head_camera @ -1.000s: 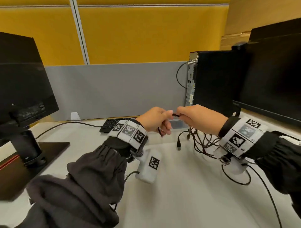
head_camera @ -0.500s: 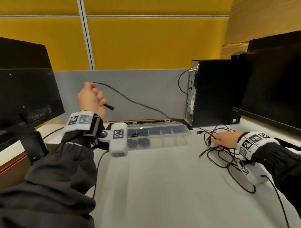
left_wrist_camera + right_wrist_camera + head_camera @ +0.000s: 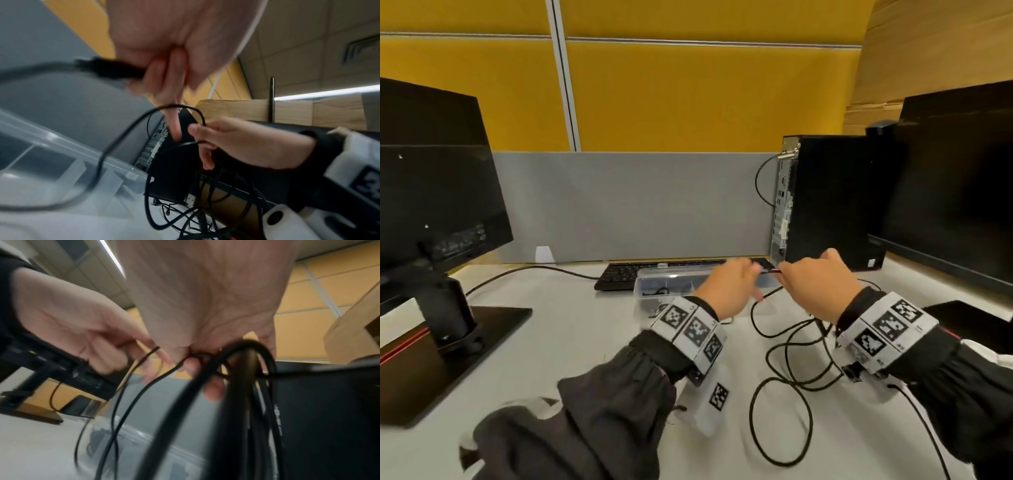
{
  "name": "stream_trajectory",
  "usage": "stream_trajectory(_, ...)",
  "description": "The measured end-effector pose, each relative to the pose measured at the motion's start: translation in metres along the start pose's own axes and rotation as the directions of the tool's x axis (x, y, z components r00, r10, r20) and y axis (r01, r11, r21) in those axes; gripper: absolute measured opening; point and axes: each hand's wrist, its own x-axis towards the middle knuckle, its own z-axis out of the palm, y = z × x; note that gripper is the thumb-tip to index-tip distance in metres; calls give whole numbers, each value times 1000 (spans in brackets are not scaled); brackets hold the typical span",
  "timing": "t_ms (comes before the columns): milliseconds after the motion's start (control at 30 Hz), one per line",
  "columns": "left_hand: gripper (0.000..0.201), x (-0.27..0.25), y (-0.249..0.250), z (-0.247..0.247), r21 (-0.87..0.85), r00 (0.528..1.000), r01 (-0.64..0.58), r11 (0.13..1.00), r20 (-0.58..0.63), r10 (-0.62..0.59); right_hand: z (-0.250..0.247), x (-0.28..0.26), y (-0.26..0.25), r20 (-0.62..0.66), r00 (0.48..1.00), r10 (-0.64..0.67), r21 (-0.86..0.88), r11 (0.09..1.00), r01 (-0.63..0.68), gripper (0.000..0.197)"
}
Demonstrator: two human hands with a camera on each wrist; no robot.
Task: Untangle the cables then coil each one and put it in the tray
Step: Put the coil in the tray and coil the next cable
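Both hands raised above the desk (image 3: 571, 342), close together, knuckles toward the tower computer (image 3: 835, 202).

Left hand (image 3: 729, 287): fingers curled, pinching a black cable (image 3: 770, 271) at its plug end. In the left wrist view the plug (image 3: 111, 69) sticks out sideways from the fingers (image 3: 158, 78), long axis roughly level; its cord drops in a loop toward the tray.

Right hand (image 3: 815, 284): fingers curled round the same cable, just beside the left hand. The short stretch between the two hands runs level, left to right. The right wrist view shows several black strands bunched under the fingers (image 3: 213, 386) and hanging down; how many separate cables, cannot tell (blurred).

Below and on the near side of the right hand, the remaining cable lies in loose overlapping loops (image 3: 787, 377) on the desk, one large loop (image 3: 780, 425) nearest the person. The tangle hangs from the right hand to the desk.

Tray (image 3: 654, 274): clear plastic, with compartments, on the desk just beyond the left hand, long axis left to right. Something dark lies in one compartment; too small to make out.

Keyboard (image 3: 619, 274) behind the tray. Monitor (image 3: 431, 192) on its stand well to the left of the left hand; second monitor (image 3: 955, 185) to the right of the right hand. Grey partition (image 3: 637, 205) behind.
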Motion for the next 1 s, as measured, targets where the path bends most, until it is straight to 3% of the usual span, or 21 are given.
stream_trajectory(67,39,3,-1,-2,49,996,9,999,85,-13,-2,-1,0,11,998,-55,60,997,55,28)
stream_trajectory(133,37,8,-6,-18,93,999,-32,995,-30,35,7,0,9,101,989,-105,251,965,77,30)
stream_trajectory(200,37,12,-13,-42,85,973,-42,996,-223,60,27,1,26,235,966,-112,388,922,13,31)
stream_trajectory(333,37,12,-26,-92,-42,840,-53,998,-542,22,57,-1,60,454,890,44,269,945,-184,42)
stream_trajectory(567,31,7,-54,-145,-181,548,-84,980,-830,-107,76,-9,101,494,849,187,-28,980,-199,26)
stream_trajectory(667,35,5,-58,-149,-188,489,-131,973,-866,-101,78,-7,107,459,867,194,-57,980,-190,23)
stream_trajectory(800,36,2,-65,-151,-185,464,-117,976,-879,-111,79,-8,109,384,906,178,8,981,-196,29)
stream_trajectory(900,35,-2,-71,-157,-210,427,-84,974,-891,-156,73,-9,112,175,958,226,137,958,-251,21)
stream_trajectory(1000,29,-6,-78,-164,-215,415,-35,976,-892,-182,69,-4,119,-28,944,328,412,865,-288,26)
